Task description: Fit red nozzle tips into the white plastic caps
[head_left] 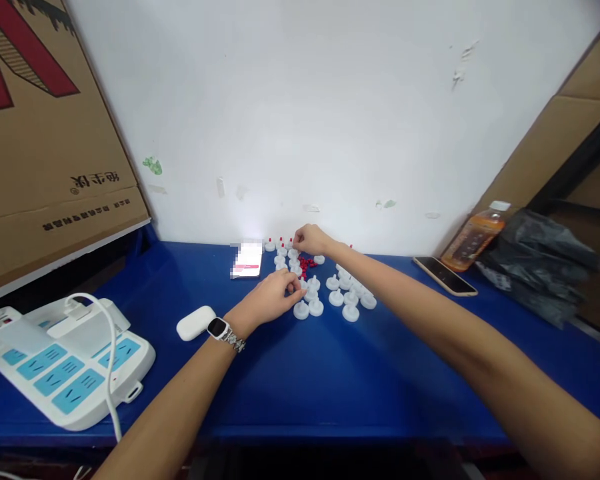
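Several small white plastic caps point(341, 293) lie scattered on the blue table point(330, 373) near the wall, with a little heap of tiny red pieces point(306, 265) among them. A few caps with red tips point(280, 244) stand in a row at the back. My left hand point(270, 299), a watch on its wrist, rests on the table with fingers pinched on a white cap point(296, 287). My right hand point(311, 239) reaches to the far row, its fingers curled together over a cap there; what they hold is too small to make out.
A lit phone point(247, 260) lies left of the caps, a white earbud case point(196, 323) near my left wrist. A white power strip point(60, 363) with a cable sits at the left. A dark phone point(445, 275), an orange drink bottle point(473, 238) and black bags point(540, 267) are at the right. Cardboard leans on both sides.
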